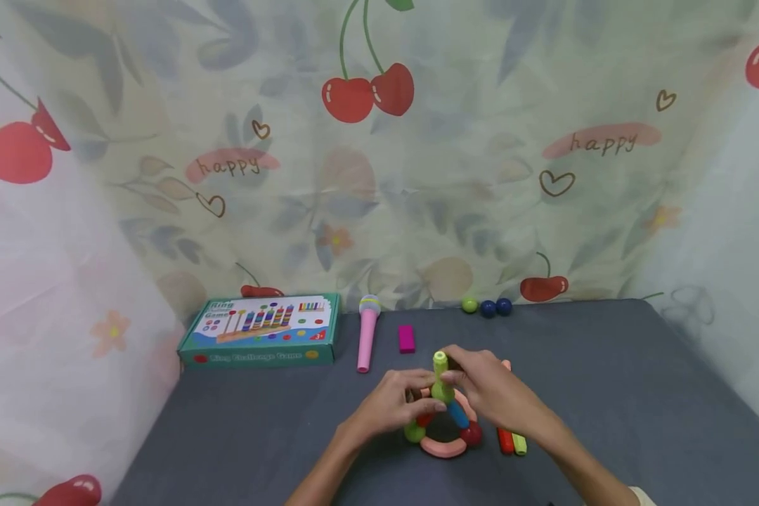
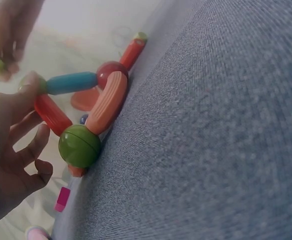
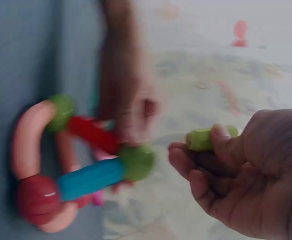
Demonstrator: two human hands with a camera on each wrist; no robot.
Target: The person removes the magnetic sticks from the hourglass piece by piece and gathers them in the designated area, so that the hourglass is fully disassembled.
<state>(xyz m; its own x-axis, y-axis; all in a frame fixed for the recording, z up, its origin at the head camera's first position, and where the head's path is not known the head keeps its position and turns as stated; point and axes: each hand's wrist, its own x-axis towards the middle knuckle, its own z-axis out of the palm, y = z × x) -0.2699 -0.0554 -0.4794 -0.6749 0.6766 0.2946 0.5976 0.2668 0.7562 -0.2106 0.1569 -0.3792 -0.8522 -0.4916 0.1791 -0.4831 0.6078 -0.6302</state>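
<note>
Cherry-printed cloth (image 1: 379, 190) hangs behind and beside a dark grey table (image 1: 240, 429). On it, in front of the person, stands a frame (image 1: 458, 413) of sticks and balls, with curved pink pieces (image 1: 443, 448) at its base, a lower green ball (image 1: 414, 431) at the left and a dark red ball (image 1: 471, 434) at the right. From these, a red stick (image 2: 53, 115) and a blue stick (image 2: 71, 83) rise to a top green ball (image 1: 443, 392), which the left hand (image 1: 392, 400) pinches. The right hand (image 1: 493, 388) holds a yellow-green stick (image 3: 201, 140) in a narrow pinch, just apart from that ball. Loose sticks (image 1: 505, 441) lie right of the frame. Farther back are a game box (image 1: 256, 356), a toy microphone (image 1: 367, 337), a magenta block (image 1: 407, 339) and three small balls (image 1: 488, 308)
</note>
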